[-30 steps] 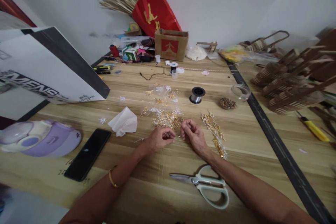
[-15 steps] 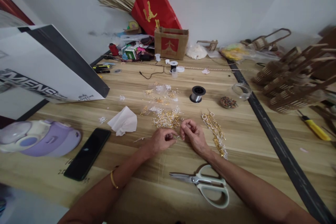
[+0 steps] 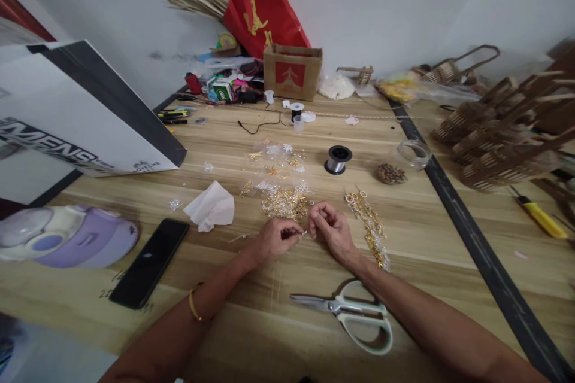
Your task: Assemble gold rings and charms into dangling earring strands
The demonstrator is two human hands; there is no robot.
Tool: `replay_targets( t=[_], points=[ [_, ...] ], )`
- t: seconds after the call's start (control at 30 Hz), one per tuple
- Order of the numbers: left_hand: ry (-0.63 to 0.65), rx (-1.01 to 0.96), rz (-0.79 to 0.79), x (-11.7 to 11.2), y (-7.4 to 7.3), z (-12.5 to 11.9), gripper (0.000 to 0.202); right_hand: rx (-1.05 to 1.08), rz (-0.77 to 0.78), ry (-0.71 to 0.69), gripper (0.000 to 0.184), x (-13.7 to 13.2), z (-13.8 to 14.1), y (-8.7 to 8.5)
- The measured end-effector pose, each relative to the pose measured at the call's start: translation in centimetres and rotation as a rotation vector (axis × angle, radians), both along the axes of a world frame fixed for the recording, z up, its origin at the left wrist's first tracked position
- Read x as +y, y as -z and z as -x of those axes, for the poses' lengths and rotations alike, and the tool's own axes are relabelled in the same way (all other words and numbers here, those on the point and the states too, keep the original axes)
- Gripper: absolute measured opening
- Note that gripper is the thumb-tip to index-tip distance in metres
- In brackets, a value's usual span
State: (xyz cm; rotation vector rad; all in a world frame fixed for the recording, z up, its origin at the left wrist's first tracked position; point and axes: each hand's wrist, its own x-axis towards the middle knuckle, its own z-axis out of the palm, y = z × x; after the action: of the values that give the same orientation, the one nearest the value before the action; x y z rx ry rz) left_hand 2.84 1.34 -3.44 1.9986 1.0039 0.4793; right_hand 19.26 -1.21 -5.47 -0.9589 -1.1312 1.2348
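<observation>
Over the wooden table, my left hand [image 3: 279, 237] pinches a small silvery piece [image 3: 305, 233] at its fingertips. A thin beaded strand [image 3: 242, 237] trails out on the left of that hand. My right hand [image 3: 331, 229] faces it closely, thumb and forefinger pressed together; whatever they hold is too small to make out. Just beyond both hands lies a heap of gold and clear beads [image 3: 284, 202]. Finished-looking gold and silver strands [image 3: 371, 224] lie to the right of my right hand. White-handled scissors [image 3: 359, 306] rest below, near my right forearm.
A spool of wire [image 3: 338, 160] and a glass jar [image 3: 414, 155] stand farther back. To the left are a tissue [image 3: 210, 206], a phone [image 3: 150, 263], a purple bottle [image 3: 85, 236] and a large box [image 3: 90, 114]. Small woven baskets [image 3: 494, 137] crowd the right side.
Both hands stay nearly in place. The silvery piece at my left fingertips shows slightly higher, and the camera view has shifted a little.
</observation>
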Motion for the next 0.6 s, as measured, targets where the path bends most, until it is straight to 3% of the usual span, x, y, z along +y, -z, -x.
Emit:
replay_targets(
  t=[0.6],
  points=[
    [0.055,-0.018,-0.009,0.17,-0.23,0.08,0.02,-0.014,0.003,0.003,0.024,0.1,-0.08,0.13]
  ],
)
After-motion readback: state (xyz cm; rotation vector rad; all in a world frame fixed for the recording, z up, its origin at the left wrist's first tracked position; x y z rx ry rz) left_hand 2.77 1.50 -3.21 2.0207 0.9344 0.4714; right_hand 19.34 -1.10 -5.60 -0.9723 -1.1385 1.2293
